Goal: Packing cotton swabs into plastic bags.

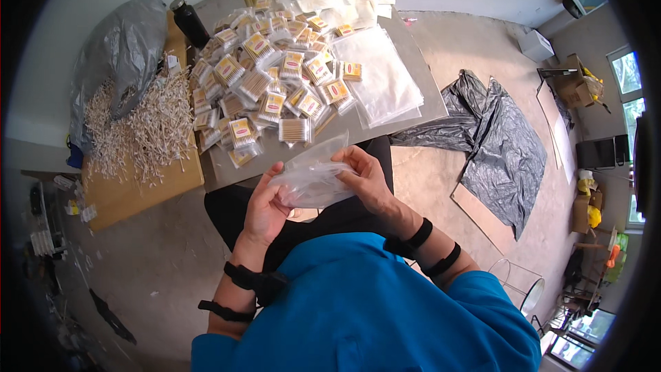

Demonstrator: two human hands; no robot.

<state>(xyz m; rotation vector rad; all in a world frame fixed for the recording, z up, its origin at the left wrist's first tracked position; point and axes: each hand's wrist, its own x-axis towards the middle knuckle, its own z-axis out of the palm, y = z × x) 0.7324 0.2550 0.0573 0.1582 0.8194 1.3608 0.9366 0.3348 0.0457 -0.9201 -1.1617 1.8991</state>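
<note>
Right now both hands, left hand (265, 210) and right hand (368, 179), pinch a clear plastic bag (313, 178) above the lap, just below the bench (420, 107) piled with small packets (275, 83).

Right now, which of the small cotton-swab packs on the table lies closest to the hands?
The clear pack at the pile's near edge, swabs showing side-on with no yellow label visible. It lies just beyond the plastic bag held by the left hand and right hand.

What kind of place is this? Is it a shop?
More likely a small home packing workshop. A grey table holds a heap of small packets of wooden sticks, a stack of clear plastic bags lies beside it, and both hands hold an empty clear plastic bag.
</note>
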